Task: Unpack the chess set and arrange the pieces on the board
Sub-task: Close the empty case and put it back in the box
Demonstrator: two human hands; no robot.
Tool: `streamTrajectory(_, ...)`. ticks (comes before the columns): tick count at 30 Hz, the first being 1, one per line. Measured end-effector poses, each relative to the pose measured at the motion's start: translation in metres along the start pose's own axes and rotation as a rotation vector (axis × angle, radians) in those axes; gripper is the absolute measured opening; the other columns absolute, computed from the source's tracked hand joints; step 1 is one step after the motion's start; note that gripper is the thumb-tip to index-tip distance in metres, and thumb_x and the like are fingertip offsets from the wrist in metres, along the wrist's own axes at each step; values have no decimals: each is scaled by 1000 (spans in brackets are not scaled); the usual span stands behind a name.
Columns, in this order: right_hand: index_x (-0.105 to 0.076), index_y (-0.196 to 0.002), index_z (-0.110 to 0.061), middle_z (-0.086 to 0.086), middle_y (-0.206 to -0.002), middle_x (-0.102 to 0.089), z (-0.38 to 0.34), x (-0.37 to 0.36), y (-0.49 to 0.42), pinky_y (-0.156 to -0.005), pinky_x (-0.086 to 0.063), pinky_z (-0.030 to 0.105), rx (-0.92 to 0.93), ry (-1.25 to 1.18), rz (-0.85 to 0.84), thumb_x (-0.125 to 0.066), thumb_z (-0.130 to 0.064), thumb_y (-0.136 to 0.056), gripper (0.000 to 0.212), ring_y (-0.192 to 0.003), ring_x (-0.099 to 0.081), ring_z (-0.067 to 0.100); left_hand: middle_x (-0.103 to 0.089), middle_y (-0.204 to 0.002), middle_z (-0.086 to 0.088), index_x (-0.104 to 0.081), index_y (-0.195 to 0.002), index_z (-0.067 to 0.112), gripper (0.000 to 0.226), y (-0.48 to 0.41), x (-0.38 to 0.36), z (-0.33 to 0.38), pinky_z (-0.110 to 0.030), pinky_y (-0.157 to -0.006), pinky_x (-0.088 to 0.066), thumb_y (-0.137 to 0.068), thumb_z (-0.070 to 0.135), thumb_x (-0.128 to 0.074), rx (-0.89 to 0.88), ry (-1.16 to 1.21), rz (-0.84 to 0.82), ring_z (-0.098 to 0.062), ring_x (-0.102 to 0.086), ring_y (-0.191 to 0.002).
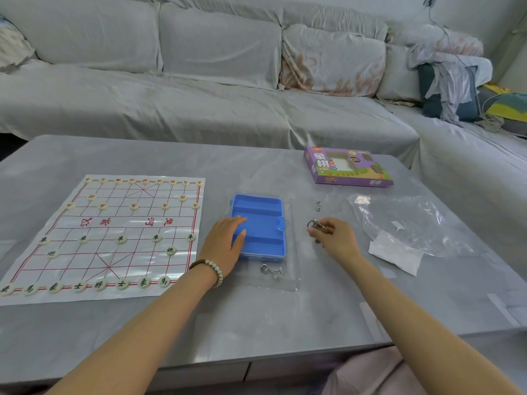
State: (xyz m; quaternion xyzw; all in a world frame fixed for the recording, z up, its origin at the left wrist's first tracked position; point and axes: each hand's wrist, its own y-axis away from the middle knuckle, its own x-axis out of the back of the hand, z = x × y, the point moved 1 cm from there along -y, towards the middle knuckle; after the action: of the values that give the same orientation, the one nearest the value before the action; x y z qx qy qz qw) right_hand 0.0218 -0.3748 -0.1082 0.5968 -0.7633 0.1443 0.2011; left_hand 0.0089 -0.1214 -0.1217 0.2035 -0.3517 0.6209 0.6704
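A white paper chess board (128,220) with red lines lies at the left of the grey table. Round cream chess pieces (120,239) stand in rows along its near and far sides. To its right sits a blue plastic tray (262,223) with nothing in its slots, inside a clear lid. My left hand (225,243) rests on the tray's left edge, fingers spread. My right hand (333,235) pinches a small metal ring puzzle (313,224) just above the table. A second metal puzzle (271,270) lies in front of the tray.
The purple chess box (349,169) lies at the back right. A crumpled clear plastic bag (405,220) and a white paper slip (395,256) lie right of my right hand. Two small metal bits (318,206) sit behind that hand. A grey sofa (216,81) runs behind the table.
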Motion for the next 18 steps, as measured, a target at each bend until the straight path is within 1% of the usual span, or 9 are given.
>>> streamTrajectory(2, -67, -84, -10, 4, -73, -69, -27, -12, 12, -60, -50, 19, 109, 16, -91, -72, -14, -80, 8, -55, -60, 8, -43, -141, -2, -43, -136, 18, 40, 6, 9, -5, -30, -108, -28, -99, 28, -35, 55, 109, 6, -18, -37, -130)
streamTrajectory(4, -67, -83, -9, 3, -72, -69, -50, -34, 27, -57, -50, 21, 168, 53, -284, -71, -10, -80, 5, -51, -59, 8, -44, -139, 2, -44, -135, 21, 40, 12, 14, -12, -26, -106, -30, -99, 33, -32, 82, 193, -33, -15, -39, -129)
streamTrajectory(7, -69, -84, -11, -2, -71, -66, -63, -71, 44, -58, -51, 26, 228, 227, -479, -72, -18, -79, 9, -53, -61, 15, -50, -131, 10, -49, -129, 24, 37, 16, 18, -17, -6, -92, -30, -100, 35, -30, 81, 294, -38, -5, -44, -120)
streamTrajectory(8, -70, -86, -13, -4, -73, -65, -63, -80, 46, -59, -49, 24, 246, 276, -512, -73, -22, -79, 12, -54, -61, 16, -50, -130, 10, -50, -128, 23, 37, 17, 20, -17, -1, -87, -28, -100, 34, -29, 87, 321, -29, -2, -44, -117)
streamTrajectory(9, -70, -88, -15, -5, -76, -64, -63, -87, 49, -59, -47, 21, 261, 300, -532, -73, -25, -79, 14, -53, -59, 12, -51, -131, 9, -51, -128, 22, 37, 17, 21, -16, 1, -86, -27, -100, 33, -29, 90, 338, -23, 0, -44, -115)
streamTrajectory(12, -70, -93, -20, -11, -78, -62, -60, -88, 47, -64, -41, 15, 302, 306, -474, -71, -29, -82, 15, -58, -52, -5, -50, -133, 7, -49, -129, 23, 38, 16, 22, -16, -10, -94, -29, -100, 33, -28, 71, 316, -26, 0, -43, -116)
streamTrajectory(14, -70, -87, -21, -14, -77, -63, -56, -75, 40, -67, -44, 18, 278, 233, -392, -68, -22, -84, 3, -59, -52, -8, -49, -135, 7, -47, -131, 26, 38, 13, 20, -16, -16, -97, -29, -100, 35, -28, 61, 269, -28, -4, -43, -121)
streamTrajectory(16, -67, -78, -26, -13, -78, -66, -45, -56, 27, -69, -48, 24, 235, 148, -264, -67, -16, -84, 12, -59, -55, -1, -47, -136, 5, -45, -133, 26, 38, 8, 17, -14, -18, -99, -28, -100, 34, -29, 57, 223, -34, -10, -41, -126)
streamTrajectory(18, -66, -78, -26, -8, -80, -67, -28, -35, 10, -70, -48, 27, 178, 79, -103, -68, -15, -83, 13, -64, -56, 10, -45, -138, 2, -44, -135, 22, 39, 1, 12, -8, -22, -104, -27, -100, 31, -32, 17, 142, -31, -14, -38, -129)
